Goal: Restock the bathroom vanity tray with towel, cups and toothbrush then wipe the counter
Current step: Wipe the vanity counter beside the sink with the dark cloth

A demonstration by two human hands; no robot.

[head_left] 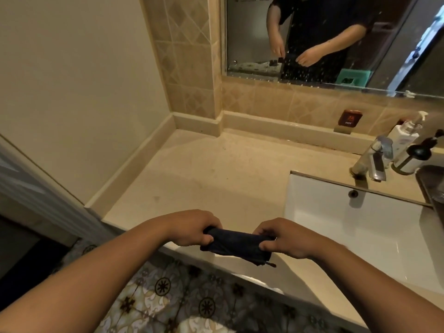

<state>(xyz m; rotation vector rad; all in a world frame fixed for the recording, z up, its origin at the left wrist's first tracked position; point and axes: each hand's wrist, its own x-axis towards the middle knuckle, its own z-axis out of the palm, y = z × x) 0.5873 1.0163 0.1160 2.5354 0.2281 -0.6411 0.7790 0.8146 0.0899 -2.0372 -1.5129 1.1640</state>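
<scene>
A dark blue cloth (234, 245), folded into a narrow band, is stretched between both hands above the front edge of the beige counter (204, 169). My left hand (192, 228) grips its left end and my right hand (283, 237) grips its right end. A small loop hangs from the cloth's lower right corner. At the far right edge only a corner of a dark tray (432, 186) shows. No cups or toothbrush are in view.
A white sink (348, 227) lies to the right, with a chrome tap (374, 159) behind it. Beside the tap stand a white pump bottle (406, 135) and a black-topped dispenser (415, 155). A mirror (336, 39) hangs above the backsplash. Patterned floor tiles lie below the counter.
</scene>
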